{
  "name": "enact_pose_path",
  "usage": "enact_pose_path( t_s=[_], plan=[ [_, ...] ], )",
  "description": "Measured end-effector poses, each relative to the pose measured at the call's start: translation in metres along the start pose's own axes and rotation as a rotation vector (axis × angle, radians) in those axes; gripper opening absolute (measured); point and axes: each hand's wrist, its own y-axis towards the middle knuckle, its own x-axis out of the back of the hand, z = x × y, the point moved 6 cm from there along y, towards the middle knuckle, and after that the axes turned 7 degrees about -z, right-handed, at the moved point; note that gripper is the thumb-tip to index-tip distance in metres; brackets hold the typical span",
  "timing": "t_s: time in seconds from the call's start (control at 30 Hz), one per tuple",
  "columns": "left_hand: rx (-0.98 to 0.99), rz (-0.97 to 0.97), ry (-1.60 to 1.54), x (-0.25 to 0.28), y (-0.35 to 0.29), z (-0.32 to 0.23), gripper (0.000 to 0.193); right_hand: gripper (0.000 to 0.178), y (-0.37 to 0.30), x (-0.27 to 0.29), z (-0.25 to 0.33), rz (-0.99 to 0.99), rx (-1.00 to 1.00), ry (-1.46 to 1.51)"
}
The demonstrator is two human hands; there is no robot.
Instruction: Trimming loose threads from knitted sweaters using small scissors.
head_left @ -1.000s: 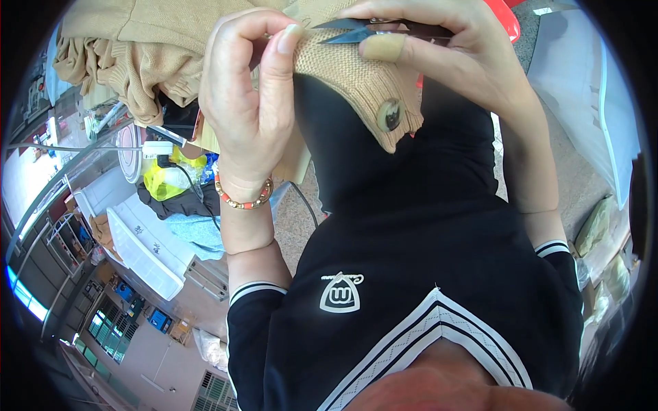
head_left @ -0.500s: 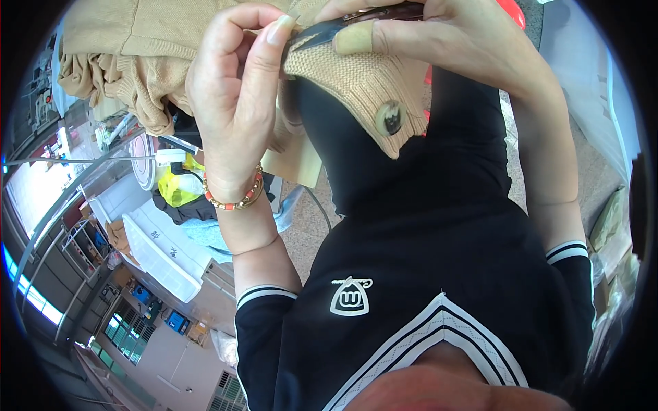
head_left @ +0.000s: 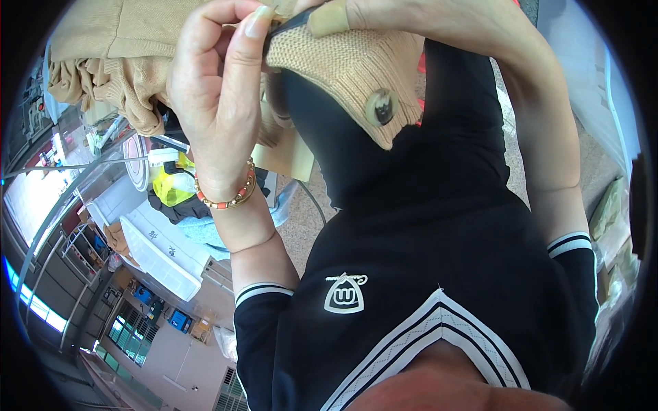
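A tan ribbed knit garment (head_left: pixel 336 65) hangs over my lap, with a round pale-and-dark button (head_left: pixel 380 108) near its lower corner. A dark strip runs along its upper edge. My left hand (head_left: pixel 223 89) is closed in a pinch beside that edge, thumb against forefinger; what lies between the tips is too small to make out. From the right, my right hand (head_left: pixel 404 20) grips the garment's upper edge, its thumb wearing a beige cover (head_left: pixel 327 18) and pressing on the dark strip. Its other fingers are hidden or cut off by the frame's top.
More tan knitwear (head_left: pixel 123 68) is heaped at the upper left. Beyond my left forearm are a yellow plastic bag (head_left: pixel 171 186), light blue cloth (head_left: pixel 205 233) and a white bin (head_left: pixel 157 257). A grey cable (head_left: pixel 313 202) runs near my left side. Translucent sheeting (head_left: pixel 596 89) hangs at the right.
Both hands and the knit garment have shifted slightly left and up in the picture. The pinch of the left hand and the grip of the right stay much the same.
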Motion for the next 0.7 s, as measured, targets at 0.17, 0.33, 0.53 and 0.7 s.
enact_pose_path(
  t_s=[0.17, 0.33, 0.53, 0.7],
  plan=[
    [0.032, -0.074, -0.219, -0.011, -0.007, -0.010, 0.012, 0.023, -0.017, 0.015, -0.006, -0.126, 0.007, -0.005],
    [-0.266, -0.307, -0.080, 0.012, -0.017, -0.030, 0.009, 0.028, -0.045, 0.035, -0.026, -0.207, 0.179, 0.301],
    [-0.572, 0.233, 0.528, -0.038, -0.041, -0.071, 0.021, 0.030, -0.073, 0.024, -0.072, -0.130, 0.294, 0.685],
    [-0.531, 0.261, 0.585, -0.034, -0.040, -0.053, 0.026, 0.033, -0.085, 0.014, -0.068, -0.199, -0.178, 0.370]
  ],
)
